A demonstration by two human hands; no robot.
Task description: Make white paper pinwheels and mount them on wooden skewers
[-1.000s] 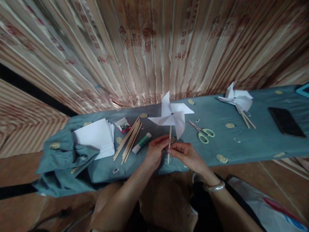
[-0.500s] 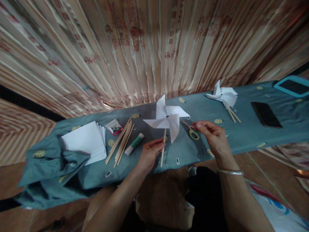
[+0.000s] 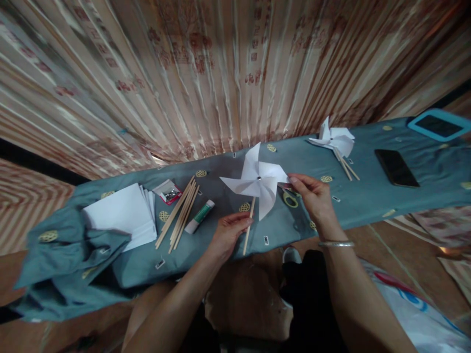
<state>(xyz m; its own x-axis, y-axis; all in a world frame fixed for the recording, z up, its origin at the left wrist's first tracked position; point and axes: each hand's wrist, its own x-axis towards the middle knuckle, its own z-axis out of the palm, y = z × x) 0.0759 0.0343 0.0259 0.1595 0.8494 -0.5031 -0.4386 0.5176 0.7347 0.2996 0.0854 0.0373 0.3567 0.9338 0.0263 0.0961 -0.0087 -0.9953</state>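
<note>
A white paper pinwheel (image 3: 257, 180) is held upright over the cloth, its wooden stick pinched between the thumb and fingers of my left hand (image 3: 230, 234). At its right blade, my right hand (image 3: 312, 193) has thumb and fingertips closed on the tip. Just below that blade lies a pair of scissors (image 3: 290, 199) with yellow-green handles, partly hidden by the blade and my right fingers. To the left of my left hand are a glue stick (image 3: 199, 216) and a bundle of several wooden sticks (image 3: 180, 215).
A small packet of metal pins (image 3: 170, 193) and a stack of white paper (image 3: 119, 213) lie on the left. Finished pinwheels (image 3: 336, 141), a black phone (image 3: 396, 167) and a blue-framed tablet (image 3: 439, 123) are on the right. A pleated curtain (image 3: 221, 88) rises behind the cloth-covered table.
My right hand has moved to the pinwheel's right blade tip, from a little away from it. The pinwheel's head has turned slightly. My left hand still holds the stick.
</note>
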